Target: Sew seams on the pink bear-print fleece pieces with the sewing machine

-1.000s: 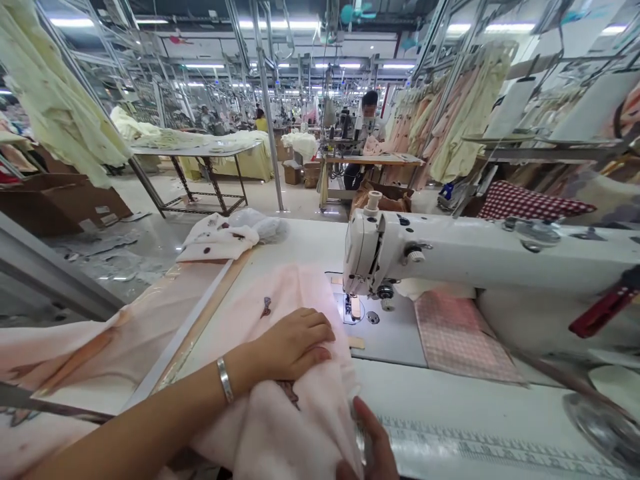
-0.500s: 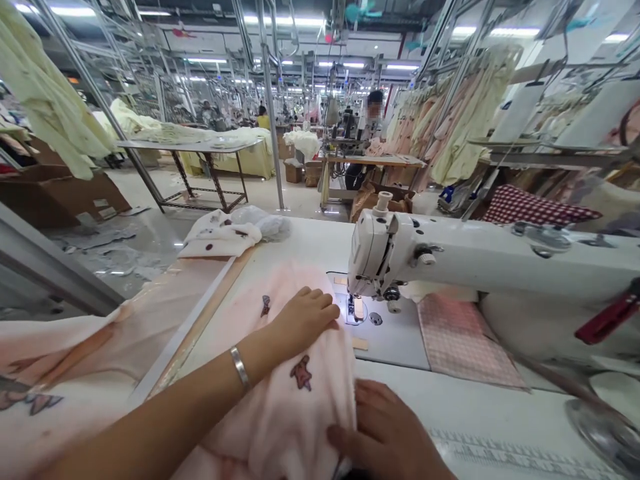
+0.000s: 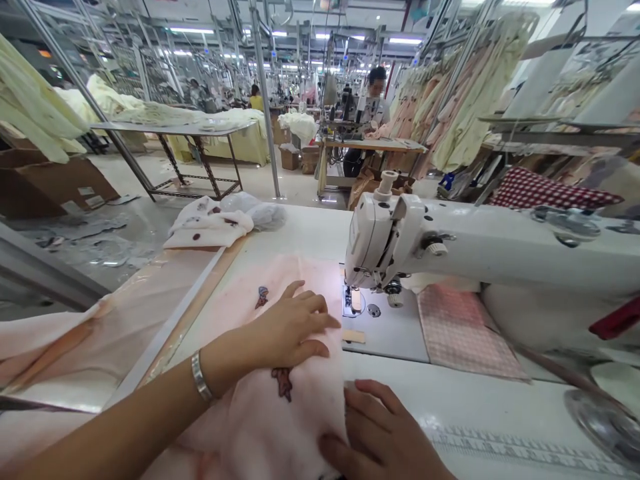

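Note:
Pale pink fabric (image 3: 260, 413) with small printed figures lies on the white sewing table (image 3: 310, 233), its right edge just left of the needle area. My left hand (image 3: 290, 327) rests on top of the cloth with its fingers spread, a silver bracelet on the wrist. Lower down, my right hand (image 3: 380, 427) grips the fabric's right edge, thumb above and fingers at the side. To the right of the cloth stands a white sewing machine (image 3: 380, 247), its lit presser foot (image 3: 354, 300) apart from the fabric.
Pink checked cloth (image 3: 455, 327) lies under the machine arm. A folded printed piece (image 3: 207, 223) and a clear plastic bag (image 3: 265, 212) sit at the table's far left. A ruler scale (image 3: 500, 447) runs along the front right. A person (image 3: 375, 100) is at another machine behind.
My left hand has shifted slightly left and down, and its fingers have spread. The fabric's edge has moved a little left, away from the presser foot. My right hand stays at the edge.

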A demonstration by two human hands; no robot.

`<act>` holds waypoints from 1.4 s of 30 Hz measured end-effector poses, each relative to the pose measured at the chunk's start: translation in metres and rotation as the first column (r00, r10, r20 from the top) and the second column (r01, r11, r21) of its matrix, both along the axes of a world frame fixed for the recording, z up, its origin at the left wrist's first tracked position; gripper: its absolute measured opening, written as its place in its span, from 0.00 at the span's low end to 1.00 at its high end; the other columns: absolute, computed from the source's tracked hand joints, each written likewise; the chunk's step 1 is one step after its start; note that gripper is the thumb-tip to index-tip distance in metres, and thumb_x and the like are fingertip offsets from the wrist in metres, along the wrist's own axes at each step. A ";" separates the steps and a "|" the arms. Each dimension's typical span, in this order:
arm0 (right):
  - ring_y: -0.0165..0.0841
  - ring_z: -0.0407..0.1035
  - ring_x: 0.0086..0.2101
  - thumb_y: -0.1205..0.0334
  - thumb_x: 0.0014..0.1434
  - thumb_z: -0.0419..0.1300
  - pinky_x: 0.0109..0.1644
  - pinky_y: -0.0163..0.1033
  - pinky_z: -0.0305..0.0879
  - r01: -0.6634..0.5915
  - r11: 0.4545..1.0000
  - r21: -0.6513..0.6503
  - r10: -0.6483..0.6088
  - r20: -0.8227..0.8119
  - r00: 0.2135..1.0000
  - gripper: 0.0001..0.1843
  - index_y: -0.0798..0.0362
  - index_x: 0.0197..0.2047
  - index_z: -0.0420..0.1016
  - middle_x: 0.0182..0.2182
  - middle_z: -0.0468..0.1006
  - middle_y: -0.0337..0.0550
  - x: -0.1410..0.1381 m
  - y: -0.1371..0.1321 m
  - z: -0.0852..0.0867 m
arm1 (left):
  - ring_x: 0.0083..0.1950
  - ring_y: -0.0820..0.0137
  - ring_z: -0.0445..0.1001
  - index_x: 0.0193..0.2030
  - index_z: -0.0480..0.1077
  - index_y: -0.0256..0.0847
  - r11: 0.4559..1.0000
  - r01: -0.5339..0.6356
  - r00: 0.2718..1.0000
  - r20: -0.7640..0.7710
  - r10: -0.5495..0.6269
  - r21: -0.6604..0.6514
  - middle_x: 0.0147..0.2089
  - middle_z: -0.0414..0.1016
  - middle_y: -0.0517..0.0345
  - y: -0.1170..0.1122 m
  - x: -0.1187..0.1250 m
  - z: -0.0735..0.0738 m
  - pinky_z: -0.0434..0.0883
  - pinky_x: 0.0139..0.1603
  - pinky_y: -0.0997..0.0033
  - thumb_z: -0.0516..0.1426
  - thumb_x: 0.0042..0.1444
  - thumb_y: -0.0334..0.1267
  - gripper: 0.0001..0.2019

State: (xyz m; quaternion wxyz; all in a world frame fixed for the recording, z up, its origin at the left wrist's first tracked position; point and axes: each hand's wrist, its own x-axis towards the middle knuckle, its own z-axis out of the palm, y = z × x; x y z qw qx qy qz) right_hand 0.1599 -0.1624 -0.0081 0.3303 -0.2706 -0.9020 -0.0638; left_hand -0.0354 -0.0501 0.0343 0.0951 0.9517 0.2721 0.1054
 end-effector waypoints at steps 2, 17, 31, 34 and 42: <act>0.29 0.70 0.35 0.67 0.63 0.49 0.54 0.39 0.56 -0.003 1.000 0.002 0.003 -0.002 1.000 0.13 0.47 0.36 0.73 0.24 0.74 0.32 -0.005 -0.002 -0.001 | 0.43 0.69 0.67 0.41 0.71 0.44 1.000 -0.019 0.999 0.047 0.018 0.006 0.40 0.69 0.58 -0.002 0.000 -0.011 0.47 0.62 0.54 0.52 0.61 0.39 0.07; 0.32 0.66 0.46 0.64 0.65 0.44 0.57 0.43 0.49 0.126 0.976 -0.179 -0.127 0.004 0.992 0.15 0.48 0.43 0.72 0.35 0.77 0.40 0.004 0.009 -0.009 | 0.49 0.61 0.66 0.48 0.68 0.38 0.983 -0.181 0.983 -0.042 0.181 0.012 0.48 0.71 0.52 -0.021 0.017 -0.017 0.63 0.49 0.58 0.51 0.61 0.34 0.10; 0.32 0.68 0.43 0.70 0.64 0.44 0.55 0.44 0.52 0.131 0.988 -0.082 -0.122 0.101 0.987 0.16 0.50 0.40 0.72 0.31 0.76 0.40 0.015 0.045 0.009 | 0.62 0.61 0.56 0.57 0.59 0.42 0.998 -0.057 0.998 0.035 0.057 0.023 0.61 0.60 0.52 0.013 0.019 -0.025 0.52 0.60 0.49 0.49 0.63 0.44 0.18; 0.32 0.67 0.44 0.70 0.63 0.44 0.54 0.44 0.54 0.125 0.990 -0.066 -0.118 0.095 0.988 0.16 0.51 0.41 0.72 0.33 0.77 0.41 0.016 0.047 0.007 | 0.63 0.61 0.55 0.57 0.59 0.42 0.998 -0.047 0.999 0.030 0.045 0.039 0.61 0.60 0.52 0.018 0.020 -0.030 0.51 0.60 0.49 0.49 0.63 0.45 0.18; 0.36 0.65 0.37 0.73 0.60 0.49 0.40 0.42 0.59 0.201 0.979 -0.038 -0.199 0.059 0.978 0.12 0.57 0.40 0.73 0.36 0.75 0.48 0.017 0.042 0.005 | 0.62 0.58 0.56 0.48 0.66 0.40 0.990 0.065 0.997 -0.048 -0.060 0.125 0.60 0.61 0.48 0.005 0.018 -0.019 0.53 0.60 0.50 0.53 0.60 0.45 0.14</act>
